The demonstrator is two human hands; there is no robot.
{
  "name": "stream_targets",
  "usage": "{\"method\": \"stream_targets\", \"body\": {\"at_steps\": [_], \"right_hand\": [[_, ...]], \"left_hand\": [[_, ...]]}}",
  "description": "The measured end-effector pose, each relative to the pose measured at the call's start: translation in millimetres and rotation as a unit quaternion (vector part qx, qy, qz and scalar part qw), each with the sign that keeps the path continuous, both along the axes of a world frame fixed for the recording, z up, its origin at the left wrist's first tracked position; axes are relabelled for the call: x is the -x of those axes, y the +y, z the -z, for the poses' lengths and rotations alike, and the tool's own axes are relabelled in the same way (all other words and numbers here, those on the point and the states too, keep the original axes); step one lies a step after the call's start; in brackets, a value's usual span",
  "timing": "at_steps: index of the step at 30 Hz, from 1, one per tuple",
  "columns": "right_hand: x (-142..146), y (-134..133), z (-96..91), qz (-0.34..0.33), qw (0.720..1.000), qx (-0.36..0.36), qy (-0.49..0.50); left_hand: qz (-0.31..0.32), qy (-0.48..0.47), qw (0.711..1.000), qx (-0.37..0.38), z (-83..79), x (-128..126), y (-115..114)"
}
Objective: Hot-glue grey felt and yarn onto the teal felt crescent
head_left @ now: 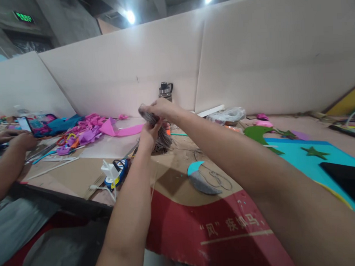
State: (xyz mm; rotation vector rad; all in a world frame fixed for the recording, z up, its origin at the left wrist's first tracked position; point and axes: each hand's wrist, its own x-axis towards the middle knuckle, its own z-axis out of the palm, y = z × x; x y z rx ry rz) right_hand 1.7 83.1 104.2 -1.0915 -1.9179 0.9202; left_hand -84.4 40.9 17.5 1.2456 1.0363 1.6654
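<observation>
Both my hands are closed on a thick bundle of grey-brown string [163,142], lifted over the table. My left hand [149,136] grips its middle, and the loose strands hang below. Higher up, my right hand [164,109] pinches the looped top of the bundle; its fingertips are partly hidden. Nearer me, a crescent of grey and light-blue felt [201,182] lies on the cardboard [173,176], with a thin cord [216,177] curling beside it.
A dark bottle [165,91] stands by the partition. To the left lie a power strip [117,175], scissors [70,139] and pink-purple felt scraps [92,129]. Green felt shapes [315,152] and a black phone-like slab [346,182] rest on blue sheets. A co-worker's hands [20,141] are far left.
</observation>
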Motion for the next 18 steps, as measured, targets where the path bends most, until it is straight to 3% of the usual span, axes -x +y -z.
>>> {"method": "stream_targets", "body": {"at_steps": [4, 5, 8, 11, 15, 18], "right_hand": [[-17.2, 1.5, 16.4, 0.054, 0.996, -0.065, -0.041], [-23.9, 1.5, 24.9, 0.045, 0.997, -0.048, -0.046], [-45.5, -6.1, 54.3, -0.043, 0.992, 0.083, -0.089], [-63.7, -21.8, 76.7, -0.123, 0.982, 0.107, -0.101], [-82.5, -43.6, 81.0, -0.120, 0.973, 0.069, -0.183], [-98.3, -61.4, 71.1, -0.119, 0.979, 0.024, -0.162]], "left_hand": [[0.048, -0.158, 0.985, 0.043, -9.8, 5.4, -6.1], [0.053, -0.186, 0.980, 0.045, -13.2, 7.4, -7.9], [0.072, -0.261, 0.962, 0.035, -21.0, 13.3, -10.8], [0.081, -0.319, 0.944, 0.021, -25.0, 18.1, -10.2], [0.078, -0.417, 0.905, 0.001, -26.2, 26.8, -8.7], [0.053, -0.489, 0.870, -0.040, -21.2, 38.0, -5.4]]}}
